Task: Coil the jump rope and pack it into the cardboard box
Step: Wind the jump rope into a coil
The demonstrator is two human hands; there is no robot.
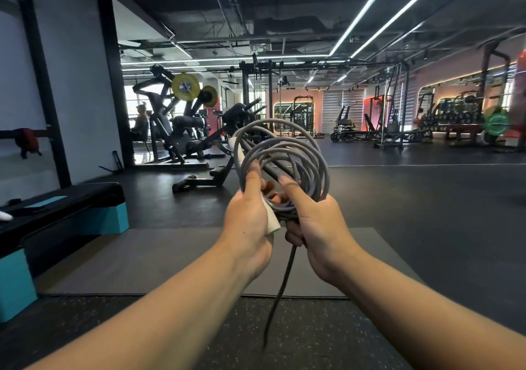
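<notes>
A grey jump rope (296, 153) is wound into several loops and held up at chest height in front of me. My left hand (247, 219) grips the left side of the coil together with a white handle (271, 221). My right hand (318, 224) is closed around the bottom right of the coil, index finger stretched along the loops. Dark handles (267, 167) run diagonally through the coil. A loose dark end (280, 290) hangs down below my hands. No cardboard box is in view.
A grey mat (170, 261) lies on the dark gym floor under my arms. A black and teal step bench (65, 219) stands at the left. Weight machines (182, 119) and racks (398, 113) fill the far room. A person sits far left by the window.
</notes>
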